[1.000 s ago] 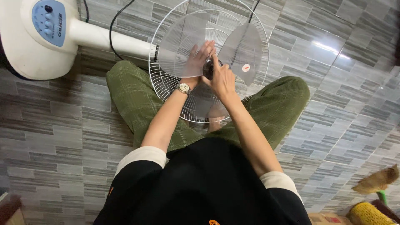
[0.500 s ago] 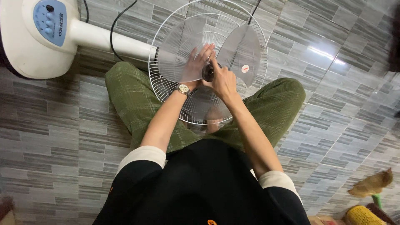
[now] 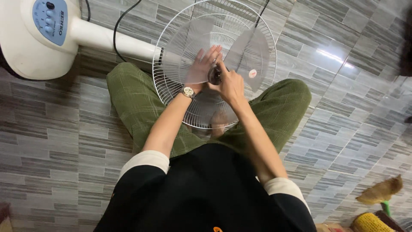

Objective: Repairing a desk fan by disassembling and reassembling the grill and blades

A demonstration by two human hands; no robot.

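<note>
At the far left lies the fan base [image 3: 32, 36], white with a blue control panel, its pole [image 3: 113, 41] running right to the wire guard [image 3: 171, 92], which lies flat over the person's green-trousered lap. A black cord [image 3: 122, 25] trails on the tiled floor [image 3: 51, 141] behind the pole.

Inside the guard sits the clear blade [image 3: 253, 49]. The left hand [image 3: 201, 64], a watch [image 3: 188, 91] on its wrist, lies flat on the blade with fingers spread apart, pressing it down. Just to its right, touching it, the right hand [image 3: 229, 83] has its fingers curled together and clamped round the dark hub cap [image 3: 214, 76] at the blade's middle.

To turn that cap well, the flat hand should hold the blade dead still while the other twists squarely on the shaft's axis; a tilted grip may bind the thread or flex the thin plastic.

At the near right corner rest a brown brush [image 3: 382, 191] and something yellow [image 3: 369, 223], well apart from the fan.
</note>
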